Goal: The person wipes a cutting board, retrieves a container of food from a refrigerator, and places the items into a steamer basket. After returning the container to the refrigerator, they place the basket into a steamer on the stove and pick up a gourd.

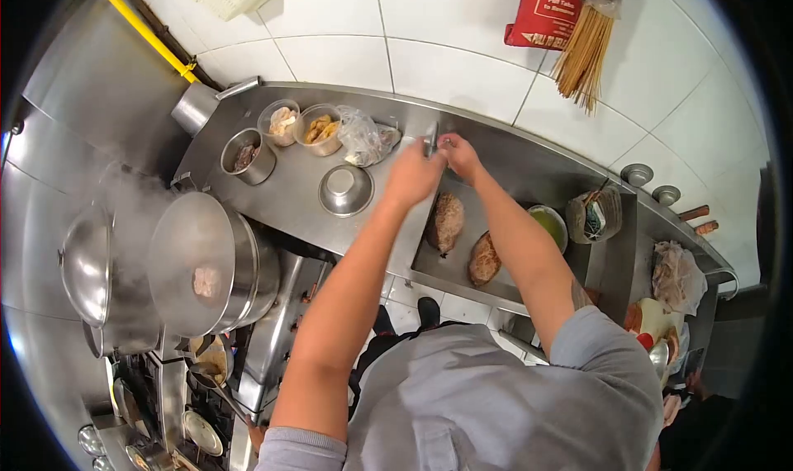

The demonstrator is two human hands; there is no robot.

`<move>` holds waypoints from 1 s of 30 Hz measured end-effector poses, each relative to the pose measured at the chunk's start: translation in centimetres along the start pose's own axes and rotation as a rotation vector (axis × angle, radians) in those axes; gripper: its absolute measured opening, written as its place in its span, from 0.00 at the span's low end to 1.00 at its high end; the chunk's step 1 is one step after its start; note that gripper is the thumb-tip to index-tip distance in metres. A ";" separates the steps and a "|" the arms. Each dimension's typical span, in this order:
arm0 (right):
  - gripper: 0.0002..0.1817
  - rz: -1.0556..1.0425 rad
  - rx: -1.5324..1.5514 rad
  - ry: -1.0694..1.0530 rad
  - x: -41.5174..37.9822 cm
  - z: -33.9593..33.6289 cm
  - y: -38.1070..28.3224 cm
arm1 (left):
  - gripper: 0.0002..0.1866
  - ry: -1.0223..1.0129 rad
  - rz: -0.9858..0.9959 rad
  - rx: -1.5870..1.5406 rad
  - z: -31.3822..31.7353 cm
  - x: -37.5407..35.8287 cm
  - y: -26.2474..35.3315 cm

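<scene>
My left hand (415, 172) is closed at the back of the steel counter, with a small grey metal piece (431, 137) showing at its fingers. I cannot make out its kind, or whether it is loose or fixed. Close beside it, my right hand (461, 156) has its fingers bent in a pinch; what they hold, if anything, is too small to name. Below the hands, two brown oblong lumps (447, 222) (485, 259) lie in the sunken steel basin (457, 283). Left of my left hand are a clear plastic bag (363, 134) and an upturned metal bowl (345, 190).
Tubs of food (320, 130) and a steel pot (249, 157) stand at the back left. A large steaming pot (263, 265) is on the stove at left. A bowl of green liquid (548, 226) sits right of the basin. Skewers (584, 58) hang on the wall.
</scene>
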State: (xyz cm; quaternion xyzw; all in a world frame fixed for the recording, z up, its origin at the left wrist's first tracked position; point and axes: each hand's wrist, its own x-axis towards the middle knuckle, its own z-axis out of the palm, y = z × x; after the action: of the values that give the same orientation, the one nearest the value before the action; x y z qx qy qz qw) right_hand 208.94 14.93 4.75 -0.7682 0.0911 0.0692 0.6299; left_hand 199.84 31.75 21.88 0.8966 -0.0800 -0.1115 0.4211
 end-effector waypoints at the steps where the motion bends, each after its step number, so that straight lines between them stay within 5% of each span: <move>1: 0.19 -0.238 0.129 -0.087 -0.4 -0.5 1.5 | 0.33 -0.003 -0.004 0.005 1.5 0.3 1.0; 2: 0.18 -0.469 0.260 -0.170 -0.4 -0.9 3.9 | 0.32 -0.063 0.059 -0.048 3.5 0.5 1.8; 4: 0.17 -0.979 -0.486 0.030 0.2 -1.1 9.3 | 0.31 -0.139 0.116 -0.104 7.3 1.1 2.3; 6: 0.14 -1.024 -0.317 0.150 -5.9 -1.7 6.8 | 0.25 0.064 0.202 -0.276 10.7 2.9 1.4; 7: 0.13 -1.040 -0.261 0.194 -8.1 -2.0 6.2 | 0.18 0.068 0.063 -0.623 11.5 3.2 1.7; 8: 0.13 -0.423 0.239 0.159 -9.2 -2.3 6.3 | 0.18 0.061 0.071 -0.619 11.9 4.1 1.5; 9: 0.12 0.223 0.707 0.103 -9.7 -2.7 6.3 | 0.17 0.059 -0.124 -0.885 12.4 4.8 0.7; 10: 0.12 0.228 0.709 0.104 -9.9 -3.0 5.9 | 0.16 0.061 -0.332 -1.148 12.8 5.2 0.0; 14: 0.11 0.270 0.851 0.238 -9.7 -4.4 3.7 | 0.11 0.049 -0.470 -1.437 14.2 7.4 1.1; 17: 0.11 0.183 0.848 0.286 -7.5 -5.5 3.2 | 0.03 0.121 -0.559 -1.505 16.0 9.5 1.8; 19: 0.10 0.085 0.869 0.320 -6.0 -6.1 4.2 | 0.05 -0.060 -0.564 -1.458 16.5 10.8 1.3; 21: 0.10 0.062 0.844 0.303 -5.7 -6.2 4.6 | 0.06 0.108 -0.615 -1.452 16.6 10.9 2.8; 23: 0.10 0.073 0.781 0.284 -6.1 -6.4 5.1 | 0.02 0.145 -0.546 -1.301 18.4 11.8 1.4; 26: 0.12 -0.108 0.873 0.247 -6.1 -5.9 6.3 | 0.05 0.260 -0.089 -0.509 24.3 14.6 -4.8; 28: 0.14 0.079 0.831 0.413 -7.7 -5.1 4.9 | 0.07 0.122 -0.171 -0.581 20.5 11.6 -1.5; 30: 0.12 0.110 0.949 0.237 -7.3 -5.4 9.7 | 0.11 0.018 -0.165 -0.401 15.7 7.6 1.2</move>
State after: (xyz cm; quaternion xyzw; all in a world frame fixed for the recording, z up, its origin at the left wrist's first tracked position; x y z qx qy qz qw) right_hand 199.58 8.21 -1.88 -0.3931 0.2241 -0.0349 0.8911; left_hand 202.93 17.62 12.07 0.7995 0.0213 -0.1510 0.5810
